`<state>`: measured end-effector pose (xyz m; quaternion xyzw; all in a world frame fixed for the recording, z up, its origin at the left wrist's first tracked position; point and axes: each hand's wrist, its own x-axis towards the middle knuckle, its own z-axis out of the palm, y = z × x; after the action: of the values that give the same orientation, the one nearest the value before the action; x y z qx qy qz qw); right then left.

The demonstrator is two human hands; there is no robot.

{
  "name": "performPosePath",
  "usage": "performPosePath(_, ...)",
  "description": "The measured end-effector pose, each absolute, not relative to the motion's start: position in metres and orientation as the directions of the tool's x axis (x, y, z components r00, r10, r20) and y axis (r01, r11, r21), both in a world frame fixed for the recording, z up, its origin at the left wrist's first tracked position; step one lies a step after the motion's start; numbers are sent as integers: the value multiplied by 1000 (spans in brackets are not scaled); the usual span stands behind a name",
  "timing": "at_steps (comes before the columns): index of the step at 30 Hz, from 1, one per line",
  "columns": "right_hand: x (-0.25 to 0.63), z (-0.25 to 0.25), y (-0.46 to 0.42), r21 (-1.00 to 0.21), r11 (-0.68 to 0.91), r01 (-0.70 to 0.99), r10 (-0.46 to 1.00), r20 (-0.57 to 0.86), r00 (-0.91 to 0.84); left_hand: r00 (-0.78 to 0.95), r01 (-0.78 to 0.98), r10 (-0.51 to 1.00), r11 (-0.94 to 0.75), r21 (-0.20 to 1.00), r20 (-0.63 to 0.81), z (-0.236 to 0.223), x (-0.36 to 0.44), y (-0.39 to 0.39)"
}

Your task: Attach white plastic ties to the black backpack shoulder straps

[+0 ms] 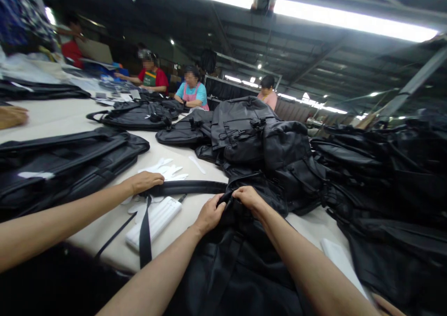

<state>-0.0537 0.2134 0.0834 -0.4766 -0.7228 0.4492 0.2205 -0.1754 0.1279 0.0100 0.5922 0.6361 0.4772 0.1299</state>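
Note:
A black backpack [240, 269] lies on the table right in front of me. My left hand [208, 216] is closed on the bag's top edge, where a black padded strap [195, 187] runs off to the left. My right hand [250, 198] is closed on the same top edge, just right of the left hand, thumbs almost touching. A third bare arm comes in from the left edge; that other person's hand [145, 182] rests closed on the far end of the strap. A thin black webbing strap [144, 232] hangs from there over the table edge.
A white ribbed box [155, 220] and white paper pieces [167, 169] lie under the strap. Piles of black backpacks [265, 143] fill the middle and right; flat black bags [63, 164] lie left. Three seated people [192, 92] work at the far end of the pale table [59, 115].

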Motion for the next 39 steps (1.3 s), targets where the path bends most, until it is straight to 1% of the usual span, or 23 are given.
performPosePath(2, -53, 87, 215, -864, 108, 492, 881, -146, -451, -305, 637, 844, -163, 753, 441, 10, -173, 119)
performPosePath(5, -47, 94, 213, -871, 111, 479, 855, -162, -493, -282, 738, 803, -167, 654, 525, 13, -166, 110)
performPosePath(7, -44, 99, 210, -867, 157, 472, 828, -145, -541, -258, 786, 810, -141, 602, 526, 15, -162, 109)
performPosePath(9, -40, 103, 208, -853, 232, 468, 804, -103, -586, -268, 771, 816, -136, 622, 511, 16, -160, 111)
performPosePath(12, -33, 105, 205, -821, 337, 460, 750, -61, -658, -305, 670, 805, -199, 715, 509, 15, -162, 114)
performPosePath(14, -27, 104, 204, -770, 446, 457, 704, -15, -711, -347, 591, 802, -216, 778, 487, 14, -165, 115)
performPosePath(16, -24, 99, 205, -678, 556, 481, 706, 80, -703, -390, 545, 803, -193, 816, 450, 13, -167, 116)
performPosePath(18, -24, 93, 207, -628, 594, 503, 736, 173, -654, -406, 536, 809, -165, 828, 424, 11, -169, 118)
performPosePath(20, -27, 88, 209, -678, 571, 464, 754, 208, -624, -398, 545, 822, -145, 826, 408, 10, -170, 121)
performPosePath(22, -30, 85, 208, -766, 519, 379, 745, 189, -640, -377, 564, 828, -150, 812, 414, 9, -170, 121)
performPosePath(24, -31, 84, 205, -827, 462, 319, 741, 163, -651, -369, 613, 799, -174, 771, 475, 8, -168, 120)
performPosePath(25, -29, 85, 203, -844, 442, 304, 744, 156, -650, -369, 658, 768, -181, 731, 523, 9, -167, 118)
performPosePath(28, -21, 90, 192, -854, 430, 293, 772, 179, -610, -334, 813, 680, -142, 565, 652, 11, -159, 110)
performPosePath(30, -15, 95, 181, -823, 472, 317, 787, 231, -573, -251, 879, 699, -125, 460, 670, 14, -153, 103)
performPosePath(32, -10, 101, 168, -776, 527, 346, 780, 280, -560, -156, 903, 756, -151, 401, 636, 17, -147, 99)
performPosePath(33, -9, 103, 161, -755, 554, 351, 763, 293, -576, -119, 898, 781, -179, 401, 613, 19, -144, 98)
performPosePath(34, -9, 105, 156, -739, 578, 347, 742, 299, -600, -90, 878, 802, -216, 428, 591, 22, -143, 98)
performPosePath(37, -13, 106, 153, -728, 613, 308, 692, 305, -654, -17, 717, 864, -341, 608, 504, 30, -146, 106)
performPosePath(39, -19, 102, 164, -755, 582, 303, 724, 312, -615, 45, 621, 905, -357, 698, 422, 35, -153, 113)
